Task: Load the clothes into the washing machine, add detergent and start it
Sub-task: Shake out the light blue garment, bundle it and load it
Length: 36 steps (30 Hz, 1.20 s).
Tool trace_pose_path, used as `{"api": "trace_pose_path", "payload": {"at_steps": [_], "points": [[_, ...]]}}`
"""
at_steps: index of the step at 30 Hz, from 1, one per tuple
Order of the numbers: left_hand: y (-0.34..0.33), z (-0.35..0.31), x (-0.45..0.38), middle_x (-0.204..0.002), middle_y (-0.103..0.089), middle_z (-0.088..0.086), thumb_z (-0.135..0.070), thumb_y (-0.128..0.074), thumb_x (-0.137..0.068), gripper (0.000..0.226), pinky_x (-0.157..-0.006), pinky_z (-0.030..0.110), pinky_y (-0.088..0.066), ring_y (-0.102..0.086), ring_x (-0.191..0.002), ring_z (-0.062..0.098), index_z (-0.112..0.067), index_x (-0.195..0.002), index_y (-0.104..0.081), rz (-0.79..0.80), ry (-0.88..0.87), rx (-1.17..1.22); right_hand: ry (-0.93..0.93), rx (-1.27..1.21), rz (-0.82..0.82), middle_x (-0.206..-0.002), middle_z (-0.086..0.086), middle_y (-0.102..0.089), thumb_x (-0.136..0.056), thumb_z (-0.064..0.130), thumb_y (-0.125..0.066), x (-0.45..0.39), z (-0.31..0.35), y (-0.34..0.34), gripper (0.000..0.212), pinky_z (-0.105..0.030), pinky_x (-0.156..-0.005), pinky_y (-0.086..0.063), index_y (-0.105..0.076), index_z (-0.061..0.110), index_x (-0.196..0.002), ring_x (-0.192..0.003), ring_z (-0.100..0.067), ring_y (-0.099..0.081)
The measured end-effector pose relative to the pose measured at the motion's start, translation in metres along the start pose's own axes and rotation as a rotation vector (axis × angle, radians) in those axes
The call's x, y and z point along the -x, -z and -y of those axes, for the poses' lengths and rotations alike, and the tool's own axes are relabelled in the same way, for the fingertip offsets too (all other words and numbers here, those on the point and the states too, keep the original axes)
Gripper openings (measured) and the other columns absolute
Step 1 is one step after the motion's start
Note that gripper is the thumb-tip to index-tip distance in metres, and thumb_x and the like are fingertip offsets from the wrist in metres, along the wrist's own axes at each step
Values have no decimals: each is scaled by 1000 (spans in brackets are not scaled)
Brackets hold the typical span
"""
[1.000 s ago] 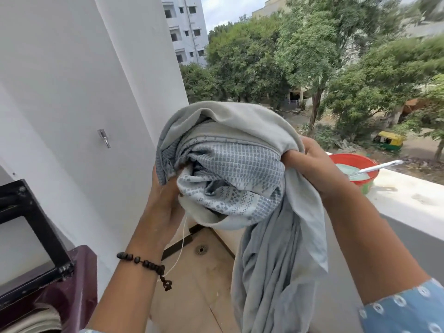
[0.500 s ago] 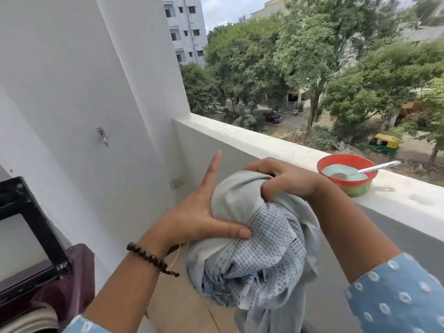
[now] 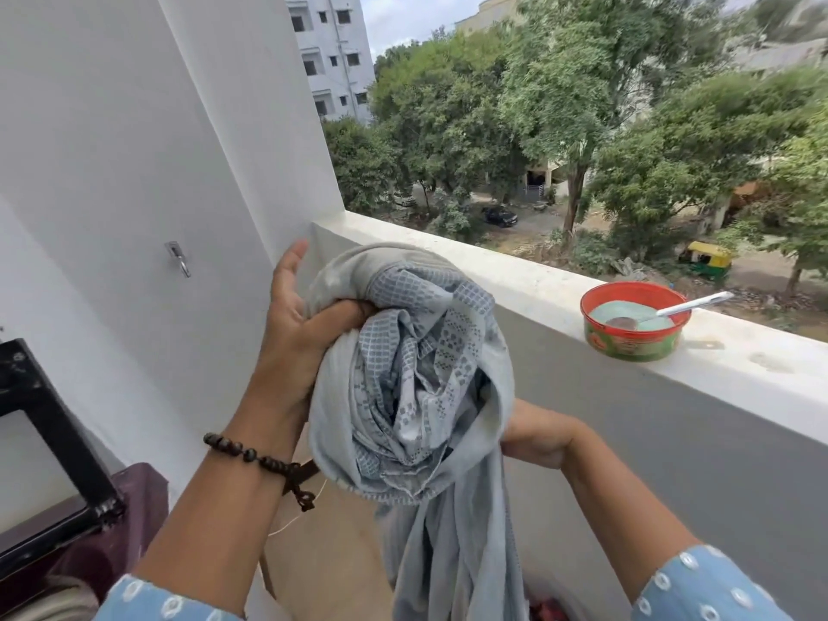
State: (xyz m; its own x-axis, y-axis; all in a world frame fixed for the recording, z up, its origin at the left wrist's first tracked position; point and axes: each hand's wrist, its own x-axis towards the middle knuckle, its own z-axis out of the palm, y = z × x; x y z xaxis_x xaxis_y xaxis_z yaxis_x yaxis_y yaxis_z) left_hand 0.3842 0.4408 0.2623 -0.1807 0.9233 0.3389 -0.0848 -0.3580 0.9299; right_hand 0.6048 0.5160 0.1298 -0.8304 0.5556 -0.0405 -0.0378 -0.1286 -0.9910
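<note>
The washing machine (image 3: pixel 67 508) shows only as a maroon corner with a raised dark lid at the lower left edge; the left hand (image 3: pixel 295 333) pinches the top of the bundled grey garment (image 3: pixel 412 374) with its thumb, fingers partly straight; the right hand (image 3: pixel 537 437) cups the bundle from below, its fingers hidden, so I cannot tell their curl; best gather the hanging tail before swinging left to the drum; the detergent tub (image 3: pixel 634 322) sits on the parapet ledge (image 3: pixel 515 280), towards its right end

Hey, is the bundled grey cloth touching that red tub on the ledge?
Apart. The head view shows the grey cloth held in both hands, with bare ledge between it and the red tub.
</note>
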Motion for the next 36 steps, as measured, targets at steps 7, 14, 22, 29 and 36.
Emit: {"api": "trace_pose_path", "payload": {"at_steps": [7,14,22,29,36], "points": [[30,8,-10,-129,-55,29,-22,-77,-78,77,-104,61,-43,-54,-119,47,0,-143,-41,-33,68,188,83,177,-348,-104,-20,-72,-73,7,-75,-4,64,12,35,-55,-88,-55,-69,-2,-106,-92,-35,-70],[29,2,-3,-129,-60,19,-46,-89,-64,100,-101,54,-49,-59,-118,37,-7,-145,-45,72,86,184,439,371,-693,-86,-17,-68,-74,-9,-62,5,204,2,29,-41,-69,-51,-69,-5,-102,-74,-27,-62],[45,8,-3,-116,-68,15,-16,-68,-88,54,-85,42,-58,-67,-104,30,-4,-137,-52,0,18,121,445,365,-565,-86,-8,-72,-64,2,-69,18,191,-1,32,-40,-72,-55,-76,17,-91,-75,-22,-66],[27,21,-15,-117,-67,18,-7,-66,-77,56,-74,30,-56,-69,-97,21,-1,-132,-54,-307,-131,25,365,116,-322,-122,-5,-68,-79,20,-73,12,89,-14,50,-40,-90,-54,-60,17,-127,-110,-24,-66],[5,37,-21,-116,-69,14,1,-65,-82,51,-84,39,-58,-69,-103,27,-4,-132,-56,-471,-132,268,207,114,-317,-151,16,-40,-45,60,-91,4,2,-27,133,-33,-108,-43,-16,40,-153,-134,-5,-46]]}}
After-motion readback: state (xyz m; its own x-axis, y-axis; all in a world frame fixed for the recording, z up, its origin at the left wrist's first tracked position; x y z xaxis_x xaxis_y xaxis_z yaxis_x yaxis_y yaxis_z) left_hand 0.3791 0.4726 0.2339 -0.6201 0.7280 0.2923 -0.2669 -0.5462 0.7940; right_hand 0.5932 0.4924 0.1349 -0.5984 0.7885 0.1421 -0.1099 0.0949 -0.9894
